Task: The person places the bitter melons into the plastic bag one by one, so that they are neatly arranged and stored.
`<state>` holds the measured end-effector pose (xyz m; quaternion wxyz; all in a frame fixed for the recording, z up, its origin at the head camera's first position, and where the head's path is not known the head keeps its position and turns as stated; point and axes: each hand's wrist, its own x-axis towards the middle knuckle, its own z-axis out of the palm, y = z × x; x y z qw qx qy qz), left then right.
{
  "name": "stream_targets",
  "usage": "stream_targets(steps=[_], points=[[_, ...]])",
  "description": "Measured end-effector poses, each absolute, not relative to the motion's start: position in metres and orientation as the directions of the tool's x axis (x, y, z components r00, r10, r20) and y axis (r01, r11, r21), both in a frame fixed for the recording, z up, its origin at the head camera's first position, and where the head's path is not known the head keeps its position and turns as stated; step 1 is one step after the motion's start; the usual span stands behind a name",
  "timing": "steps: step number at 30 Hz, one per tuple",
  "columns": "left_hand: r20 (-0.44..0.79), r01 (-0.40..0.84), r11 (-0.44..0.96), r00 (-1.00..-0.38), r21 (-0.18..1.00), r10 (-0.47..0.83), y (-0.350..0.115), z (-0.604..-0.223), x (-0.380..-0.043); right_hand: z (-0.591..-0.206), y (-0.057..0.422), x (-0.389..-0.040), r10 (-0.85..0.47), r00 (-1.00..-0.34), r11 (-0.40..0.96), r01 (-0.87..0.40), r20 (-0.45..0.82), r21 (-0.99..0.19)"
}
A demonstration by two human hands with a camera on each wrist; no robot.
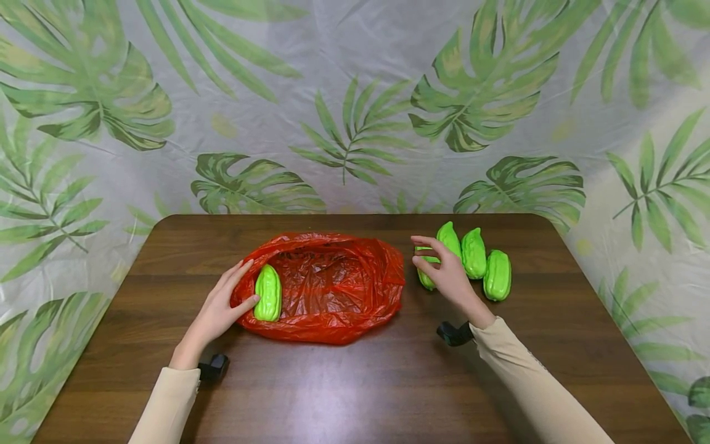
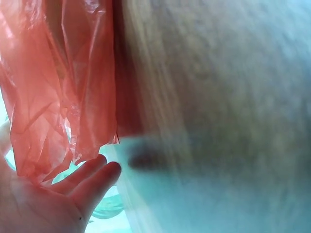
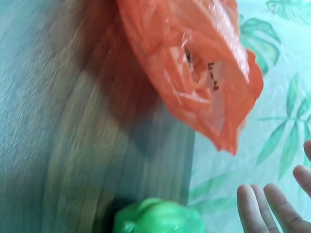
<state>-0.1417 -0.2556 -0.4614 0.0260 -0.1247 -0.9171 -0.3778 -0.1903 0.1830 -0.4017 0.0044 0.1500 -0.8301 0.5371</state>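
A red plastic bag [image 1: 338,327] lies on the table with its mouth spread upward. Inside its left end sits a glossy, ridged green bitter melon [image 1: 269,295]. My left hand [image 1: 219,308] rests against the bag's left side, fingers extended along the outside and thumb over the rim beside the melon. The left wrist view shows those fingers [image 2: 95,187] fairly straight by the hanging plastic. Above the leftmost of several more bitter melons [image 1: 497,275] hovers my right hand [image 1: 446,274], partly hiding it, fingers spread and nothing held. One melon [image 3: 158,218] appears low in the right wrist view.
The brown wooden table [image 1: 327,394] ends at a back edge against a leaf-printed cloth [image 1: 360,111]. Black wrist devices [image 1: 455,333] sit at both wrists. Dark lettering marks the bag's inner far wall.
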Motion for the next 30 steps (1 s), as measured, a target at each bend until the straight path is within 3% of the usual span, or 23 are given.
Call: stream_targets(steps=[5,22,30], points=[[0.134,0.238,0.681,-0.970,0.693,0.202,-0.257,-0.463,-0.141,-0.388,0.186,-0.182,-0.226,-0.960,0.391,-0.242,0.162,-0.888],[0.127,0.216,0.673,-0.976,0.708,0.179,-0.258,-0.463,-0.142,-0.399,0.201,-0.183,-0.184,-0.969,0.444,-0.231,0.165,-0.866],[0.148,0.205,0.650,-0.979,0.732,0.142,-0.256,-0.460,-0.145,-0.440,0.218,-0.205,-0.170,-0.970,0.494,-0.236,0.173,-0.837]])
